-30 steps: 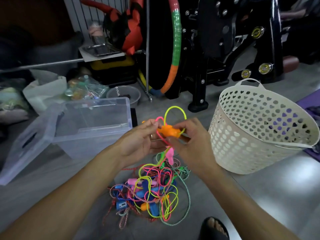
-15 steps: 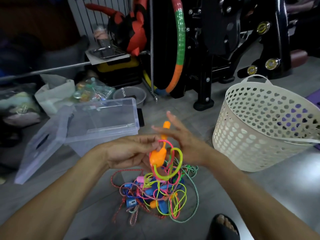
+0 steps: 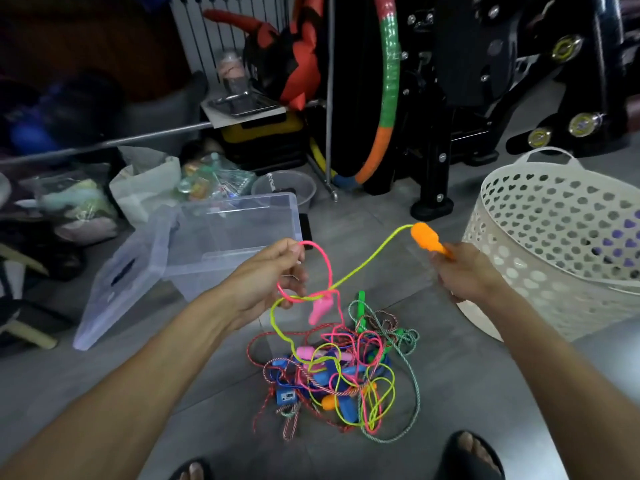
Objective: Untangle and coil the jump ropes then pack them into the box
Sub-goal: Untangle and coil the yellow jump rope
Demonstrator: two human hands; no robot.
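Observation:
A tangle of coloured jump ropes lies on the grey floor between my feet. My right hand grips an orange handle and holds it up to the right. Its yellow-green rope runs down-left into the pile. My left hand pinches a loop of pink rope that crosses the yellow-green one. A pink handle dangles just below that crossing. The clear plastic box stands open at the left, behind my left hand.
The box's clear lid leans against its left side. A cream perforated basket stands at the right, close to my right hand. Black exercise equipment, a striped hoop and bags crowd the back. My sandalled feet show at the bottom.
My right hand took the orange handle and pulled it up and out to the right, drawing the yellow-green rope taut. My left hand shifted left, keeping hold of the pink loop.

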